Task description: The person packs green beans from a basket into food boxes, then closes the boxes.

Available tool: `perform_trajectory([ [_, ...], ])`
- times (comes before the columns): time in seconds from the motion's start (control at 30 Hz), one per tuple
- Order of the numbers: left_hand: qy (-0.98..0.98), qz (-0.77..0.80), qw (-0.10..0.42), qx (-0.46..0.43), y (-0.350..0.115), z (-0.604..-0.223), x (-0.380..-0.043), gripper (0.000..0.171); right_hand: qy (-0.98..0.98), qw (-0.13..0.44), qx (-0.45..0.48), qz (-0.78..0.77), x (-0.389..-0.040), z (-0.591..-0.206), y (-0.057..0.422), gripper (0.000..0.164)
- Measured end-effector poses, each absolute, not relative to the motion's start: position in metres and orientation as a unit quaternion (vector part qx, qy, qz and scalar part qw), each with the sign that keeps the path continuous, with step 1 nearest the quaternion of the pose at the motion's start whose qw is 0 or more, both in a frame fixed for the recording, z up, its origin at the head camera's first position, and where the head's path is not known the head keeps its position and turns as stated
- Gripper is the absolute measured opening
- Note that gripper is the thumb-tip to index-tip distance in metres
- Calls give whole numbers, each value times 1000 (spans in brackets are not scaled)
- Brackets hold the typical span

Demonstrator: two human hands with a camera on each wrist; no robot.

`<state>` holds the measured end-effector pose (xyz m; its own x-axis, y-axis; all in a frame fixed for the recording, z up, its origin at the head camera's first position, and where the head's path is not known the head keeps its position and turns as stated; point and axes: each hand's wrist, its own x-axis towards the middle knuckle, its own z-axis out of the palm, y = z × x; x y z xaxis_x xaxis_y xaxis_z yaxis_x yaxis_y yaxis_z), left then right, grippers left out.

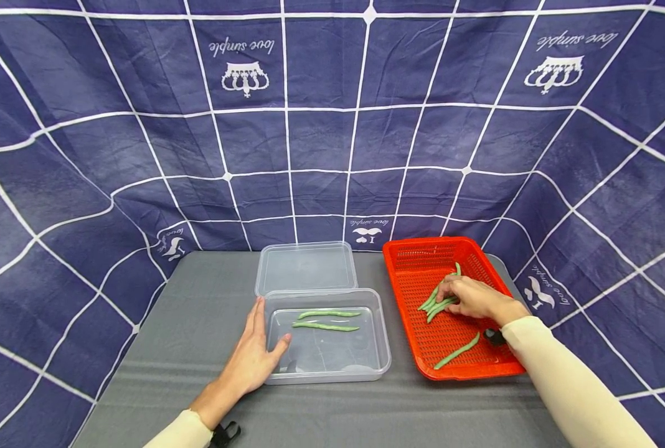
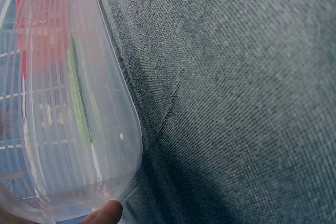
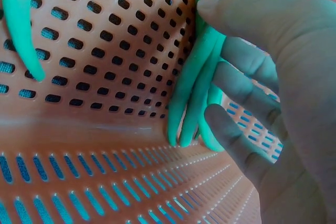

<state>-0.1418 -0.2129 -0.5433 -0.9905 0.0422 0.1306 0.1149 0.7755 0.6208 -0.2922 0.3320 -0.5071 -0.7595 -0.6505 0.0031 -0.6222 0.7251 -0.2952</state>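
The right hand [image 1: 469, 297] has its thumb and fingers closed around a bunch of slender green bean pods [image 1: 439, 306], which lies directly beneath the grip. Around and below that grip is a rectangular red perforated plastic basket [image 1: 422, 280]. One loose green pod [image 1: 457, 351] lies on the basket floor, on the person's side of the grip.

The left hand [image 1: 256, 354] is spread, fingers extended along the left side of a clear rectangular plastic container [image 1: 332, 378], thumb at its rim. Two green pods [image 1: 325, 326] lie inside, to the right of this hand. A flat translucent plastic lid [image 1: 306, 267] lies beyond it, adjoining the container's far edge.
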Motion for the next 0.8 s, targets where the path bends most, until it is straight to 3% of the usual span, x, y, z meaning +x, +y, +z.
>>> perform_trajectory([
  [0.8,-941,-333,44,-41,-214,-542,-140,109,918,2,-372,-138,-294,-501,329,19],
])
